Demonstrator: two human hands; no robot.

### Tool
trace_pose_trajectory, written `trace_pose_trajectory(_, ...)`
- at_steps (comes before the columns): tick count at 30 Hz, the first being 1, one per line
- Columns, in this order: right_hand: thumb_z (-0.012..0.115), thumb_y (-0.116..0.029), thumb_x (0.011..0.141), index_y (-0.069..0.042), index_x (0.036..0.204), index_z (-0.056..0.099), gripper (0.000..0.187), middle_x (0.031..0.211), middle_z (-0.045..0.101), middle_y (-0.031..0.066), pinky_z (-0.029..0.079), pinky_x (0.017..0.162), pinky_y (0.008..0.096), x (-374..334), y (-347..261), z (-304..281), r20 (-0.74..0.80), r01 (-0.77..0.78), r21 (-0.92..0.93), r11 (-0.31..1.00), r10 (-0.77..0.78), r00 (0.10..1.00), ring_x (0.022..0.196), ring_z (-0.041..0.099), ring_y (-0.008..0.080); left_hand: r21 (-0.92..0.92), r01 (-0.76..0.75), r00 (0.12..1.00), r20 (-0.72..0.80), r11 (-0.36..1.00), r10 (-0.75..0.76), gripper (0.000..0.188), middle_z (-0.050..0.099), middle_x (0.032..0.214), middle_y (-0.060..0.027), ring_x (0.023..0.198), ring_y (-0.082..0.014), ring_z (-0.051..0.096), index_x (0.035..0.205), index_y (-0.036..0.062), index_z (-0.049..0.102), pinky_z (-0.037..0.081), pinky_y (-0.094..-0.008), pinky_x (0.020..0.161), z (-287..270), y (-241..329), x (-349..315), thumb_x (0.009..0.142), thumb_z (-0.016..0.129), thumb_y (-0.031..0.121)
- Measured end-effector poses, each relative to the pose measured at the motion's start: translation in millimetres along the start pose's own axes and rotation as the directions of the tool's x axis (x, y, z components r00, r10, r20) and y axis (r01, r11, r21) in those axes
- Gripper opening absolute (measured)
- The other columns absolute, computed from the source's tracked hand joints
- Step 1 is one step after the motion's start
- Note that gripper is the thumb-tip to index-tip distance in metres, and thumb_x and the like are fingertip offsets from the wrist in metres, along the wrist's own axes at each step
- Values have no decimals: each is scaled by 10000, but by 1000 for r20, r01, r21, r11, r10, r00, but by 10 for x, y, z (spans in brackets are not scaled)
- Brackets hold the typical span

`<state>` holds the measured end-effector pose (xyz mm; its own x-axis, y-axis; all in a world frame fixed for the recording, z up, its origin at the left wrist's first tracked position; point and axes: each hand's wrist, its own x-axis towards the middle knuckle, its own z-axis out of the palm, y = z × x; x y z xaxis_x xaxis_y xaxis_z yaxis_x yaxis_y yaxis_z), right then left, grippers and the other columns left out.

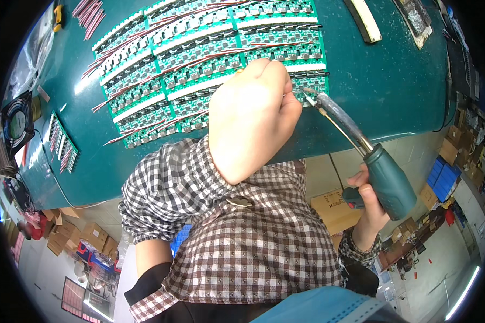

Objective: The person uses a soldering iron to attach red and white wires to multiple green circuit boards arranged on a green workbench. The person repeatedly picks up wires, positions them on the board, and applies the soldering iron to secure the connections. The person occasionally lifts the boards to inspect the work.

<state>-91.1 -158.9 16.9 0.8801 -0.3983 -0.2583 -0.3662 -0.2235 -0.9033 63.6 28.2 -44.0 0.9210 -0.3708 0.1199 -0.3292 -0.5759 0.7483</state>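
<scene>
small fan (17, 123) at left; cardboard boxes (73, 234) below

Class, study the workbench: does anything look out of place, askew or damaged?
Nothing looks damaged or spilled. The green circuit boards lie in tidy rows on the teal mat, red wires trailing left. The left hand rests on a board; the right hand aims the soldering iron at it.

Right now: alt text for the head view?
A person's right hand holds a green-handled soldering iron, tip on green circuit boards with red wires on a teal table. The left hand rests on the boards.
</scene>
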Motion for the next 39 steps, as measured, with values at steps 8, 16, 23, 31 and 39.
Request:
trace_pose_trajectory(8, 693, -197, 792, 120, 1074, 582, 439, 792, 622, 134, 545, 655, 355, 34, -56, 22, 12, 8, 20, 1000, -8, 1000, 698, 637, 247, 1, 0, 1000, 22, 1000, 0, 122, 494, 654, -63, 538, -192, 492, 729, 41, 540, 409, -306, 497, -9, -13, 2, 678, 649, 18)
trace_pose_trajectory(16, 689, -230, 784, 100, 1061, 591, 442, 816, 636, 126, 571, 675, 357, 2, -71, 39, -37, -106, 112, 988, 111, 993, 750, 655, 264, 24, -9, 1000, 11, 1000, 9, 120, 532, 679, -68, 564, -199, 527, 734, 38, 549, 433, -305, 517, -28, -15, -13, 690, 659, 19)
trace_pose_trajectory(23, 698, -222, 774, 110, 1065, 587, 455, 765, 613, 103, 525, 655, 342, 2, 12, 8, -9, -55, 110, 992, 57, 998, 697, 629, 230, 35, 4, 1000, 9, 999, -4, 114, 544, 689, -67, 575, -195, 542, 741, 43, 562, 441, -300, 529, -34, -21, -36, 695, 664, 23)
trace_pose_trajectory(31, 700, -213, 784, 121, 1071, 583, 456, 744, 604, 100, 514, 663, 334, 2, 4, 8, 20, -66, 75, 995, 65, 998, 693, 628, 219, 28, 7, 1000, 7, 1000, -7, 111, 515, 661, -58, 570, -195, 520, 733, 53, 565, 426, -312, 519, -20, -3, -22, 685, 663, 30)
trace_pose_trajectory(39, 705, -221, 790, 130, 1076, 576, 471, 742, 601, 105, 514, 662, 334, 4, 24, 7, 23, -47, 76, 996, 46, 999, 680, 626, 220, 23, -12, 999, -30, 1000, 12, 117, 511, 659, -58, 573, -202, 523, 735, 60, 561, 425, -316, 520, 13, -31, -47, 687, 665, 39)
